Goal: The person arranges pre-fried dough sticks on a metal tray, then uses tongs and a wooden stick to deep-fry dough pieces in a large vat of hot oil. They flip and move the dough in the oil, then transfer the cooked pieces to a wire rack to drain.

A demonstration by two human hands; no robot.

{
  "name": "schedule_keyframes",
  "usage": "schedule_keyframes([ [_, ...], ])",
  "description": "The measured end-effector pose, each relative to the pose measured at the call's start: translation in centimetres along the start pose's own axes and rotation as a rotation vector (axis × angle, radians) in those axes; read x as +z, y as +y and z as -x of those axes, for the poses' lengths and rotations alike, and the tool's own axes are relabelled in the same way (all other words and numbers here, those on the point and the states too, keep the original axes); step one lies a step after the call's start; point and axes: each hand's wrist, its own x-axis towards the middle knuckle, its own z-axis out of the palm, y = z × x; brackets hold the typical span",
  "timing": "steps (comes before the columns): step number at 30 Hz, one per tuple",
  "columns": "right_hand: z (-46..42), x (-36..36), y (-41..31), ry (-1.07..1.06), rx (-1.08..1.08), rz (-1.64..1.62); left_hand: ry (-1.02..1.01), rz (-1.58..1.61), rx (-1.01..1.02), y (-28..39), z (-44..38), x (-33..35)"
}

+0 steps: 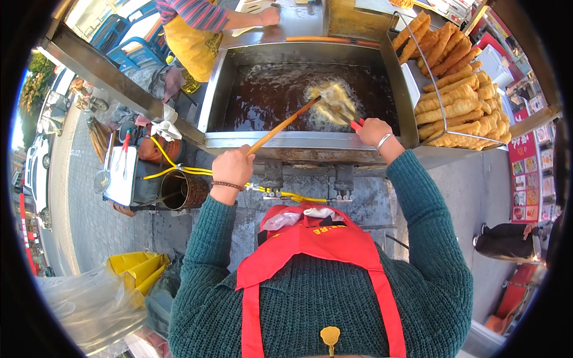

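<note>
My left hand (233, 172) grips a long wooden stick (282, 127), its dark far tip resting at a piece of frying dough (333, 96). Tongs with red handles (347, 117) are in my right hand (375, 134), and their metal ends reach the same dough. Bubbles ring the pale yellow dough as it floats in dark oil (268, 98). The oil fills a rectangular steel frying vat (291, 138) in front of me. Where the tongs meet the dough, foam partly hides their tips, so I cannot tell whether they pinch it.
Fried dough sticks (456, 103) stand stacked in a wire rack (443, 107) right of the vat. Another person's hand (270, 16) rests near the far steel counter. Yellow gas hoses (192, 170) run below the vat, beside a rusty can (181, 190). A slanting post (121, 91) stands at left.
</note>
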Motion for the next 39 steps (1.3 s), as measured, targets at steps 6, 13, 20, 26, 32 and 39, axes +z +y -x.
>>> schedule_keyframes([
  [6, 0.7, -0.7, -0.2, -0.043, 0.029, -0.03, 0.014, 0.009, -0.003, 0.4, -0.1, 0.1],
  [13, 0.5, -0.3, 0.4, -0.032, 0.039, -0.011, 0.022, 0.05, -0.012, 0.5, 0.0, 0.2],
  [20, 2.7, -1.3, 1.6, 0.077, -0.056, 0.082, 0.008, 0.101, -0.032, 0.9, 0.1, 0.1],
  [26, 5.7, -2.2, 2.6, 0.115, -0.026, 0.116, -0.001, 0.137, -0.065, 1.5, 0.3, 0.0],
  [32, 2.8, -0.7, 3.2, 0.051, -0.035, 0.122, -0.032, 0.145, -0.098, 2.2, 0.1, 0.2],
  [39, 2.3, -1.5, 2.1, -0.025, 0.054, -0.001, -0.021, 0.135, -0.103, 3.4, -0.2, 0.8],
])
